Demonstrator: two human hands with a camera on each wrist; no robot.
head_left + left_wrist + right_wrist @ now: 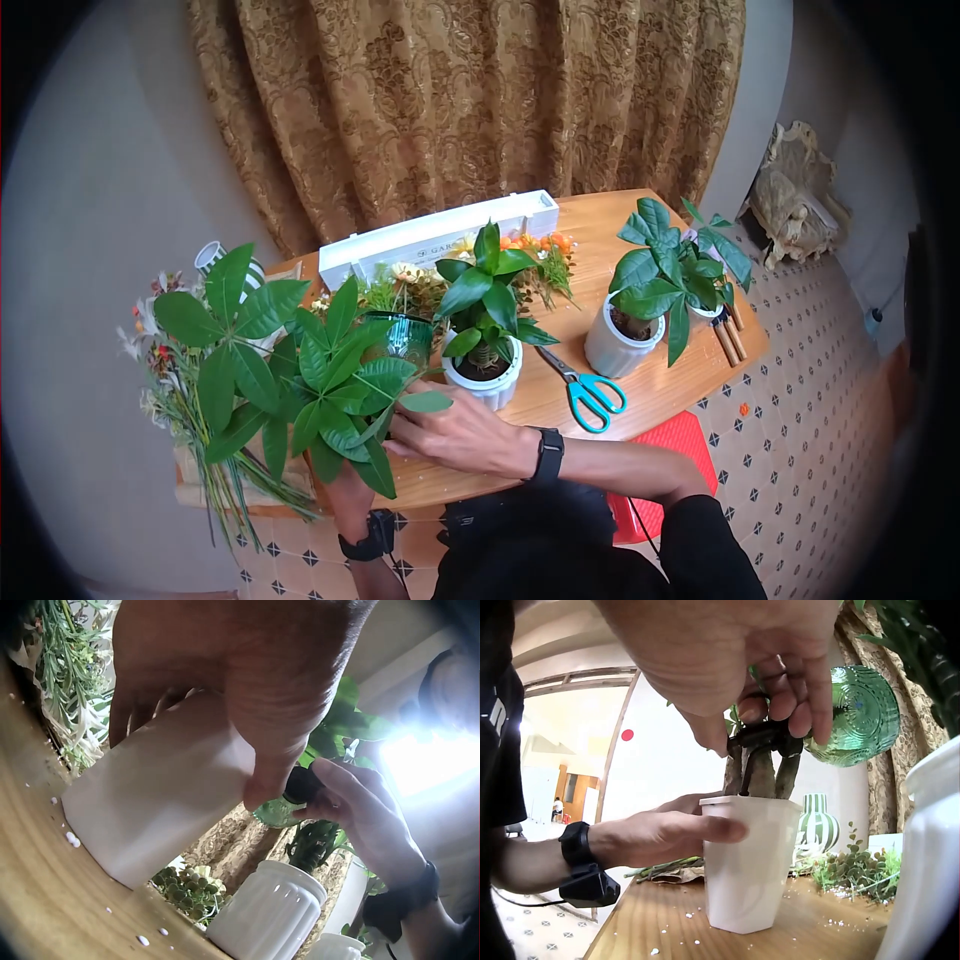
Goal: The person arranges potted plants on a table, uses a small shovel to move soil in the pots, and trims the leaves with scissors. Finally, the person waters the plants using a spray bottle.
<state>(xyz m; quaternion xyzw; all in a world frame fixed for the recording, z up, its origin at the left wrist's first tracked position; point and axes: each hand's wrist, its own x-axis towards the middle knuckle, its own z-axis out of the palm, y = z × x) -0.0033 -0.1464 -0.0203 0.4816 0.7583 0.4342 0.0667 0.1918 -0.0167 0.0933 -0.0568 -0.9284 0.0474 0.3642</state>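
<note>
My left hand [350, 495] grips a white flowerpot [754, 877], thumb along its side in the right wrist view. Several thick stems [762, 776] rise from the pot to broad green leaves [335, 400], which partly cover both hands in the head view. Above the pot, my right hand [460, 437] grips the black head [761, 739] of a green glass spray bottle [862, 716]. The bottle lies tipped on its side, and a thin black spout points down at the stems, right over the pot's rim.
Beside the right hand stands a white potted plant [487, 290], with turquoise scissors [592, 398] to its right. More potted plants [630, 330] are farther right. Cut flowers [200, 400] lie at the left edge by a striped vase [815, 823]. A white planter box [440, 235] stands behind.
</note>
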